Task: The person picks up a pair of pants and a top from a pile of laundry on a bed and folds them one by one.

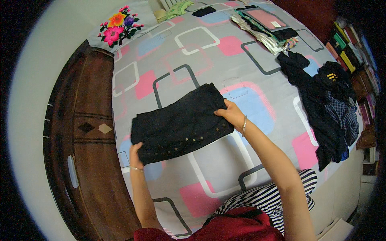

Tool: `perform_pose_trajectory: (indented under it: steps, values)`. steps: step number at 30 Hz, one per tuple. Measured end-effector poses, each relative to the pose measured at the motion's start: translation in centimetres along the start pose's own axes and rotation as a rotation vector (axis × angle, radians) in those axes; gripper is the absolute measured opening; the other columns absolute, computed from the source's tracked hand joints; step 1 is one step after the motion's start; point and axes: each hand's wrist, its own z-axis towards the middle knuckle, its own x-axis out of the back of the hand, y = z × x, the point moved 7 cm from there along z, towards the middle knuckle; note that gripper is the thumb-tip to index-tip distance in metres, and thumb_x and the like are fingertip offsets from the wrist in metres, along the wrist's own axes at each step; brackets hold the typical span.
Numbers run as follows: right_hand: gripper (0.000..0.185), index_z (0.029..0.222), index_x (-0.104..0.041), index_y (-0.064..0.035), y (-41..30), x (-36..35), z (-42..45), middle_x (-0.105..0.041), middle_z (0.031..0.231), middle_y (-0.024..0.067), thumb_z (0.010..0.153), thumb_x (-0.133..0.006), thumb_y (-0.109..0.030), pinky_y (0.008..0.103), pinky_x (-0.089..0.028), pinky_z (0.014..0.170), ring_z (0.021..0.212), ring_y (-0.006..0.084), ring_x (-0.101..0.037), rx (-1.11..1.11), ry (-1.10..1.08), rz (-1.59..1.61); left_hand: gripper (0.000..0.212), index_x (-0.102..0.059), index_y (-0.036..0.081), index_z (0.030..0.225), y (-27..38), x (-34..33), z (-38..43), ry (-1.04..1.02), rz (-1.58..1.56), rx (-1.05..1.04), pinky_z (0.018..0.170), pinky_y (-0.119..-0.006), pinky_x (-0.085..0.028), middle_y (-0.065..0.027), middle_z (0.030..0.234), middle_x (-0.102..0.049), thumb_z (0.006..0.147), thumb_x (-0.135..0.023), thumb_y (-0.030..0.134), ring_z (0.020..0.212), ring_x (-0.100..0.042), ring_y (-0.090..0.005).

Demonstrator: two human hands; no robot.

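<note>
A black garment [178,123], folded into a long rectangle with small light spots or studs near its lower edge, is held out over the patterned bedsheet [156,180]. My left hand [137,155] grips its lower left end. At the other end, my right hand [230,114] pinches the right edge, thumb on top. Each wrist wears a bangle. Whether the cloth's underside touches the bed cannot be told.
Folded clothes [265,24] lie in a stack at the far right, near a heap of dark clothes [325,105]. A small black folded cloth [204,11] and a green cloth [178,10] lie farther back. Wooden furniture [93,165] borders the left, shelves [365,87] the right.
</note>
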Motion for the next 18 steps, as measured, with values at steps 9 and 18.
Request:
perform_pose_trajectory:
  steps: [9, 18]
  values:
    - [0.079, 0.142, -0.027, 0.0083, 13.4, 4.8, 1.7, -0.057, 0.123, 0.0216, 0.082, -0.071, -0.019, 0.0326, -0.046, 0.095, 0.110, 0.0250, -0.058, -0.131, 0.088, -0.264, 0.054, -0.053, -0.004, 0.124, -14.4, 8.3, 5.7, 0.181, 0.116, 0.200, 0.090, -0.035, -0.047, -0.0152, 0.119, -0.059, 0.086, -0.069, 0.032, 0.106, -0.058, -0.0253]
    - [0.060, 0.132, -0.043, 0.0035, 12.7, 3.6, 2.4, -0.060, 0.118, 0.0183, 0.082, -0.069, -0.017, 0.0358, -0.047, 0.094, 0.104, 0.0293, -0.060, -0.082, 0.125, -0.462, 0.053, -0.052, -0.005, 0.123, -12.3, 8.2, 6.4, 0.353, 0.684, -0.005, 0.086, -0.031, -0.046, -0.0141, 0.114, -0.060, 0.084, -0.072, 0.024, 0.099, -0.058, -0.0242]
